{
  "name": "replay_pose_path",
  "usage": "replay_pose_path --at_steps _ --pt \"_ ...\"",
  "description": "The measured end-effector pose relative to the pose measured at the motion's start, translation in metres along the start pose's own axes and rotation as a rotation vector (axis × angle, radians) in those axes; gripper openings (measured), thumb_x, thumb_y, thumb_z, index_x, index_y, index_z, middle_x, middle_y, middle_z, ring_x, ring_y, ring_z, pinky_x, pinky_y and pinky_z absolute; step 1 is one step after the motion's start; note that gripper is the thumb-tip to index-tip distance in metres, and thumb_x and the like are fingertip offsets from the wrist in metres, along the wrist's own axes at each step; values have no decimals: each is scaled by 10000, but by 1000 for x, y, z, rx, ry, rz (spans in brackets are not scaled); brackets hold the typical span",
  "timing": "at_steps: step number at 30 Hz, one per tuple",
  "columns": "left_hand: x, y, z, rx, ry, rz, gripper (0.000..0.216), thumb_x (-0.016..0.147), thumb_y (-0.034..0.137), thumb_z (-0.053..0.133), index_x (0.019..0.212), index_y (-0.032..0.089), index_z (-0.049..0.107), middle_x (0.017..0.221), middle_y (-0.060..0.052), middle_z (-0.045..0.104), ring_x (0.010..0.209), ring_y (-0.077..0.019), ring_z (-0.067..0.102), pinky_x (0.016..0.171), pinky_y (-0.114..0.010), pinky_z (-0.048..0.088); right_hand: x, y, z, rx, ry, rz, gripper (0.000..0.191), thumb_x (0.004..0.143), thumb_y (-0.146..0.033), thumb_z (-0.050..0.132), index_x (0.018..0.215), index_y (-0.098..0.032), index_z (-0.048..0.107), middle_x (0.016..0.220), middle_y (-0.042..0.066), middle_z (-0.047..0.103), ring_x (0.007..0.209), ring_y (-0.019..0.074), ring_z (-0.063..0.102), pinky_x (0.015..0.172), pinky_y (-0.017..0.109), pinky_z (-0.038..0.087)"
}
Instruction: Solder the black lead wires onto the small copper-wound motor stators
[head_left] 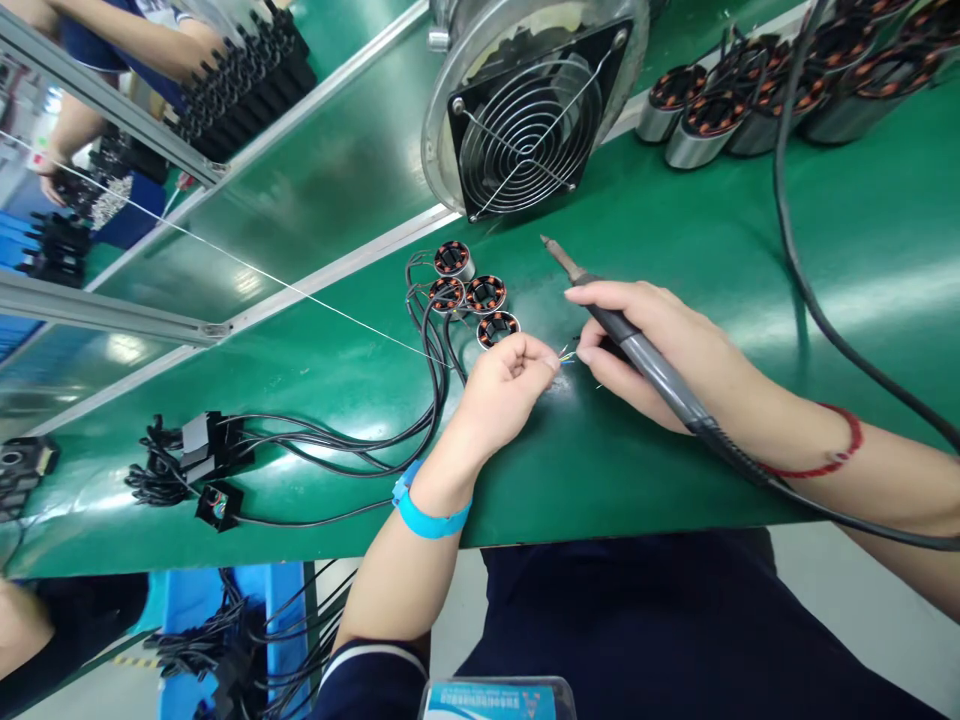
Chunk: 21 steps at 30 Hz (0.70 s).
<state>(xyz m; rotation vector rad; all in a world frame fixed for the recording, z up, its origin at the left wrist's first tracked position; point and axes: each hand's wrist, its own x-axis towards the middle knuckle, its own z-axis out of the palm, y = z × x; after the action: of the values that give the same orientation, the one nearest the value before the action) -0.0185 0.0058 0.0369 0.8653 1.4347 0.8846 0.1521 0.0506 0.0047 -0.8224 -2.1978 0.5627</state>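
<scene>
- Wires (568, 356) are showing at the closed, pinching fingertips of the left hand (510, 390), just beside small motor coils (486, 294).
- Right hand (667, 345) is wrapping its fingers around a soldering iron (637, 355), tip pointing away; whether it is also gripping wires, one cannot tell.
- Wire preparation is seemingly occupying both hands; the next move is likely calling for separated strands and a steady pinch.
- Green bench (675, 220) is bearing a fan (529, 150), larger coils (705, 125) and black cables (337, 443).
- Across the frame, a co-worker's hand (52, 183) is hovering near dark parts.
</scene>
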Motion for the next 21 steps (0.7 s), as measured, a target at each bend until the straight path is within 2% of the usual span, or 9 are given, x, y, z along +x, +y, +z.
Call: replay_pose_path --at_steps 3,5,8,12,17,21 --pt "-1 1 1 37 30 12 201 830 73 605 668 171 538 549 74 480 500 -59 367 518 -197 301 4 -3 3 -77 19 17 386 930 -174 513 1314 -181 545 949 71 704 846 256 637 770 432 543" --pt "-1 1 2 65 53 27 206 836 71 610 667 168 543 544 74 471 502 -57 377 505 -194 291 5 -4 -2 -66 5 5 399 928 -173 522 1326 -170 537 941 63 707 854 253 642 788 430 549" --pt "-3 1 4 94 66 41 202 840 61 612 677 165 550 547 75 471 504 -53 389 501 -187 294 3 -8 -19 -58 -26 20 395 949 -205 537 1343 -227 546 992 39 716 934 245 679 868 410 556" --pt "-5 -2 4 115 38 13 187 857 82 607 700 169 556 547 77 475 475 -52 370 476 -194 282 -10 -20 -42 -105 0 61 312 1021 -309 534 1330 -308 577 1125 22 714 920 197 699 802 327 573" --pt "-6 -8 4 138 78 79 148 857 104 610 734 176 572 597 63 519 521 -59 421 506 -194 311 -39 -27 -44 -49 153 60 221 977 -299 645 1195 -308 610 971 24 719 766 151 677 675 268 566" --pt "-6 -10 4 158 84 98 143 855 116 609 735 180 566 616 55 532 555 -69 443 534 -198 330 -53 -25 -39 -13 138 26 118 964 -296 632 1082 -294 619 873 29 732 679 158 708 595 254 591"
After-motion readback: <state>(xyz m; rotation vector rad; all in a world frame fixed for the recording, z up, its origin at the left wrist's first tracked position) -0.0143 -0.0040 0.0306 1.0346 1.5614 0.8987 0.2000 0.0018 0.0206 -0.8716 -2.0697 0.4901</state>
